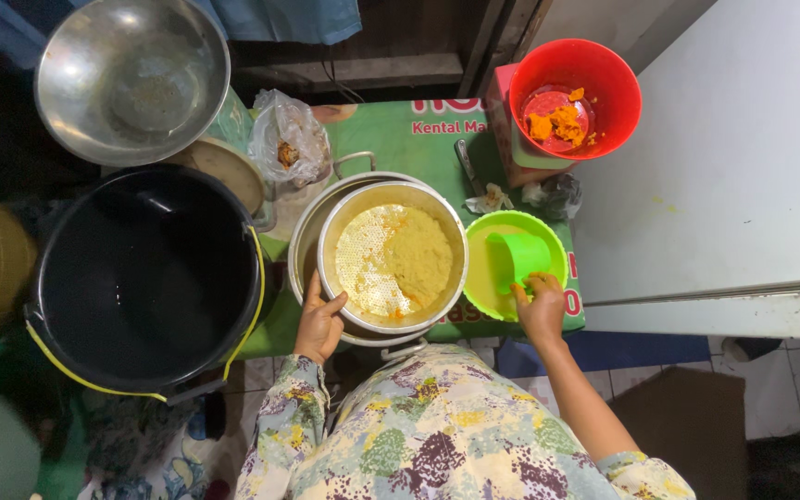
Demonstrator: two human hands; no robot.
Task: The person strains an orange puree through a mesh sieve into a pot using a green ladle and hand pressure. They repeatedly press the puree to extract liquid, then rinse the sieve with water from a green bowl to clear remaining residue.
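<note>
On the green tabletop [372,139] seen from the head camera, a metal strainer [392,257] with yellow pulp sits inside a steel pot [306,236]; the left hand [319,324] grips the strainer's near rim, fingers curled over it. Just right, the right hand [542,306] pinches the handle of a green cup [517,259] standing in a green bowl [479,278]. A black bucket [145,278] stands left, a red bowl [574,97] beyond.

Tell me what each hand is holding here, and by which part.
The right hand grips the green cup by its handle, inside the green bowl. The left hand holds the rim of the metal strainer.
</note>
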